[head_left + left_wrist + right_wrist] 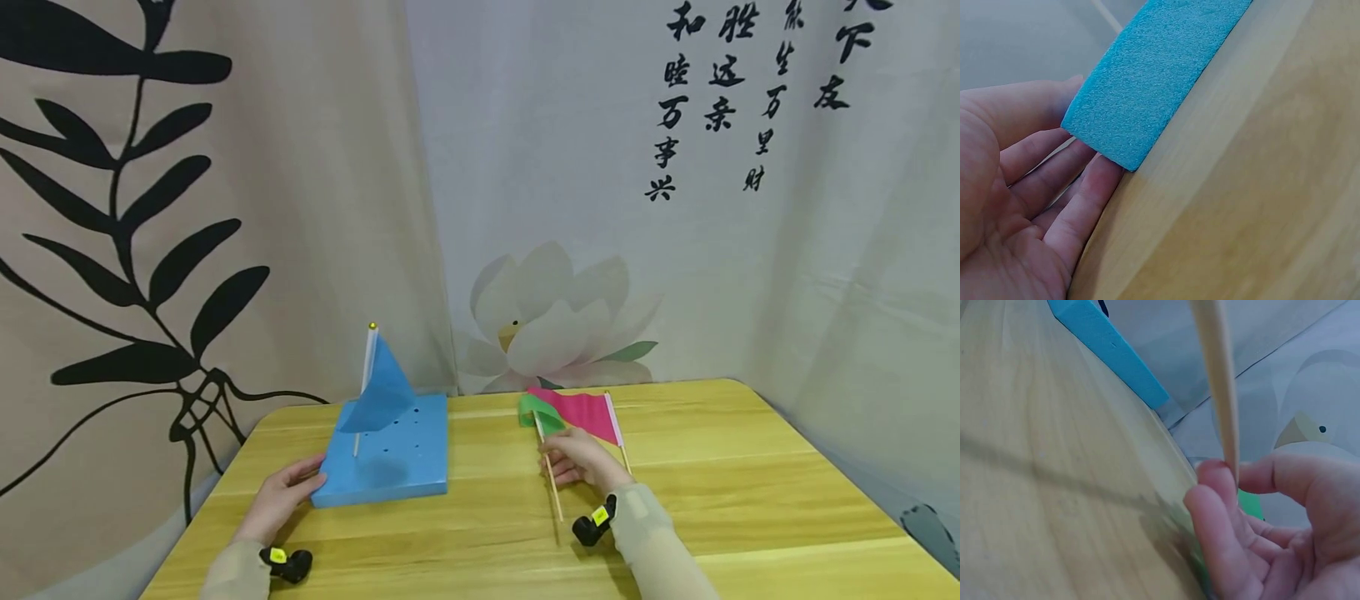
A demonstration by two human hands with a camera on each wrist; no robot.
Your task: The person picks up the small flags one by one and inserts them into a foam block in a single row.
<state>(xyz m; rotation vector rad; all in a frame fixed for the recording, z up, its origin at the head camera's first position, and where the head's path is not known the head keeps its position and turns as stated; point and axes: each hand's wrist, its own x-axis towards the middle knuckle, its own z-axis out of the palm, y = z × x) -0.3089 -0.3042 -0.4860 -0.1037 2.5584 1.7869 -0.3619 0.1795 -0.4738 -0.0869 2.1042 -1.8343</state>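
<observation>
A blue foam block (420,476) with several small holes lies on the table, and a blue flag (381,392) on a wooden stick stands in it, leaning slightly. At the block's left front corner, my left hand (281,498) holds its edge between thumb and fingers; the left wrist view shows the foam corner (1141,94) against them. My right hand (585,461) pinches the wooden stick (1217,375) of a small green flag (542,414) between thumb and fingertips, the stick tilted. Behind that hand lies a pink flag (581,410) on its own stick, partly hidden.
The wooden table (750,500) has rounded back corners. A pale curtain (337,208) with printed leaves, a lotus and dark characters hangs directly behind it. The stretch of tabletop between the foam block and the flags is bare wood.
</observation>
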